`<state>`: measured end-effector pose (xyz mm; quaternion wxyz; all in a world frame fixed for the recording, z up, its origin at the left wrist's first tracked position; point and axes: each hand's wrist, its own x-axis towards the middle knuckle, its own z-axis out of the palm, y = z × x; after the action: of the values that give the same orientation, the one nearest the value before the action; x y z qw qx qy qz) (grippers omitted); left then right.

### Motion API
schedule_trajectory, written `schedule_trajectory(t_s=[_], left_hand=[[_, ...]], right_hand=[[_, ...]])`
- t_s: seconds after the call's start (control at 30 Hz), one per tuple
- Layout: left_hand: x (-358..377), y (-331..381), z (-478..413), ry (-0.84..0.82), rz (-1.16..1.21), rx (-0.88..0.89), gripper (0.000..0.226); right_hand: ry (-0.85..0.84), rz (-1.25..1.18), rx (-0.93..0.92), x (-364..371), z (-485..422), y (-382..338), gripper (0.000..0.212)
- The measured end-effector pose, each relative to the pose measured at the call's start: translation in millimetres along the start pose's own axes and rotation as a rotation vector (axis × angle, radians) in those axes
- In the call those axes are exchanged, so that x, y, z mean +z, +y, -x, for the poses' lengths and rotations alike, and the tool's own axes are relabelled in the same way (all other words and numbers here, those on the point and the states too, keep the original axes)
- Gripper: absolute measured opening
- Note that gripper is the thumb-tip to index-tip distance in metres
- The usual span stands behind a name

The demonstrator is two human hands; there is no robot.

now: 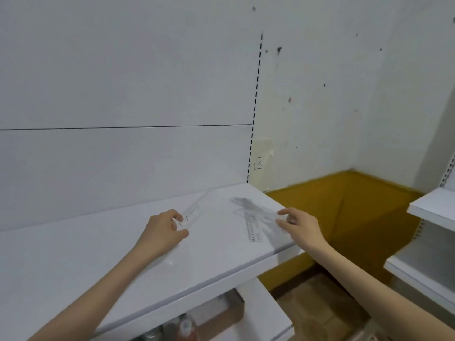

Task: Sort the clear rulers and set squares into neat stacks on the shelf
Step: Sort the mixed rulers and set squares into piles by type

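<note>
A white shelf [98, 254] runs across the view. My left hand [163, 230] pinches the near end of a clear ruler [197, 205] that slants away toward the back panel. A loose pile of clear rulers and set squares [253, 215] lies near the shelf's right end, one ruler pointing at the front edge. My right hand [299, 223] hovers at the pile's right side, fingers spread and touching or just above the clear pieces; whether it holds any is unclear.
A white back panel [123, 94] rises behind the shelf. The shelf ends at right above a yellow-painted wall base [344, 205]. Another white shelving unit [433, 230] stands at far right. A lower shelf holds a bottle [186, 328] and boxes.
</note>
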<state>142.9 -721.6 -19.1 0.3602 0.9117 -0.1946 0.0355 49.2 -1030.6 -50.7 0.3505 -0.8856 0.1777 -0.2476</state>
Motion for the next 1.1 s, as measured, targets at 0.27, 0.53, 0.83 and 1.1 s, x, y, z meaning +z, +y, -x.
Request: schedule_trajectory(t_s=[0.27, 0.53, 0.83, 1.1], left_hand=[[67.3, 48.4, -35.6, 0.049, -0.042, -0.106, 0.023], [74.9, 58.0, -47.4, 0.043, -0.154, -0.112, 0.025], [89.7, 96.7, -49.7, -0.155, -0.118, 0.199, 0.030], [81.6, 83.7, -64.6, -0.098, -0.257, 0.108, 0.038]], right_hand=[[-0.106, 0.431, -0.296, -17.3, -80.9, 66.1, 0.034], [-0.255, 0.467, -0.470, -2.2, -97.4, 67.2, 0.050], [-0.368, 0.325, -0.948, -13.2, -105.1, 33.0, 0.063], [-0.370, 0.115, -0.732, -36.2, -117.5, 68.7, 0.030]])
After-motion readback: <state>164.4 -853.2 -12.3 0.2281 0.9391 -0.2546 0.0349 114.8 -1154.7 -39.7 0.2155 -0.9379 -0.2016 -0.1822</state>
